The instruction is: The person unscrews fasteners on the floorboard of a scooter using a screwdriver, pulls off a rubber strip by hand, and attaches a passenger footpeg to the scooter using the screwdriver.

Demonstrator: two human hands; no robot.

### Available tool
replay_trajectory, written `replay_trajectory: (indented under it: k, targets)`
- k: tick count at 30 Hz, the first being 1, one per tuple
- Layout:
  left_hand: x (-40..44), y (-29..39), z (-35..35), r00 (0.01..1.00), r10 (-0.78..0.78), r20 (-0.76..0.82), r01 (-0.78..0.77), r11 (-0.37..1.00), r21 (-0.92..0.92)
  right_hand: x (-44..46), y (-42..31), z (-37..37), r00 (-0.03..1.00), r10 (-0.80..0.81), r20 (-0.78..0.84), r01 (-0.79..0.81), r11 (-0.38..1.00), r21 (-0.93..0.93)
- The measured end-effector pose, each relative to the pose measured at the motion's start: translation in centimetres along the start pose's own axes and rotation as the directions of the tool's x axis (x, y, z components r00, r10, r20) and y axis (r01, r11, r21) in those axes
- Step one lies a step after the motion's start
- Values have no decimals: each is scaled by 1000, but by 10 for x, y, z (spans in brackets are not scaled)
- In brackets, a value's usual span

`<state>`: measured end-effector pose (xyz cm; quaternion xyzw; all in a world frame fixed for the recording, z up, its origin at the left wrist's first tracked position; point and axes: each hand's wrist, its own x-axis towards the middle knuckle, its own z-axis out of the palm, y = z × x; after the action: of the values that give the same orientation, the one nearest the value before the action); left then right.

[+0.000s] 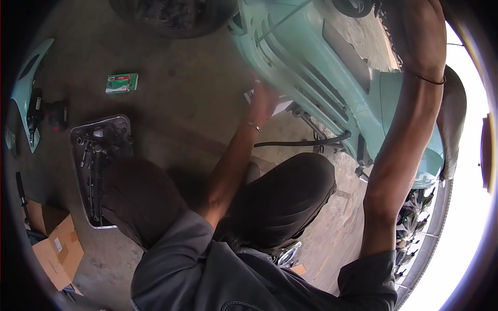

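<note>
A teal scooter leans across the upper right of the head view, its long slotted floor panel facing me. My left hand, with a bracelet at the wrist, reaches to the lower edge of that panel. A pale flat piece shows beside this hand; whether the hand touches it is unclear. The left fingers are mostly hidden or blurred against the panel. My right hand is raised at the top right, by the scooter's upper side, with a dark band at its wrist. Its fingers are lost in shadow and the frame edge.
A black hose sticks out below the scooter. On the floor to the left lie a tray of tools, a green-and-white box, a power drill, a teal panel and an opened cardboard box. A dark wheel is at the top.
</note>
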<state>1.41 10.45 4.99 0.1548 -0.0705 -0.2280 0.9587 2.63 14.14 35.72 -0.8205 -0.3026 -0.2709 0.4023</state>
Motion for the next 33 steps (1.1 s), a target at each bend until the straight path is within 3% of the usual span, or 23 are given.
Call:
replay_trajectory:
  k: [1,6,8,9,12,13,17,25,31,33]
  targets:
    - [1,-9,-3,999,28,-22,-30,998,-57,0,0,-7,1000,-1,29,-1,997,79]
    - [-5,-53,-9,990,127,-69,-127,992,10,-23,23,-43,997,-62,-42,67,991,120]
    - [-8,-71,-22,976,214,-39,-209,972,107,-29,35,-61,995,-71,-71,80,988,129]
    - [-13,-76,-20,947,322,5,-322,945,63,-34,41,-69,994,-71,-84,82,988,130]
    - [-14,-70,-14,964,263,43,-266,933,243,-45,51,-92,989,-76,-124,92,987,132]
    - [-15,-70,2,959,262,-104,-237,949,206,-48,53,-99,988,-82,-130,99,987,130]
    - [-16,-59,30,951,224,-214,-163,950,267,-61,62,-119,983,-90,-161,109,987,115]
    - [-13,-64,32,917,349,-192,-302,924,235,-81,80,-137,981,-65,-181,85,991,105]
    - [-13,-55,31,947,278,-161,-206,910,359,-83,82,-133,983,-66,-169,85,991,106]
    - [-12,-56,33,938,309,-160,-237,904,356,-83,79,-131,984,-71,-166,90,990,107]
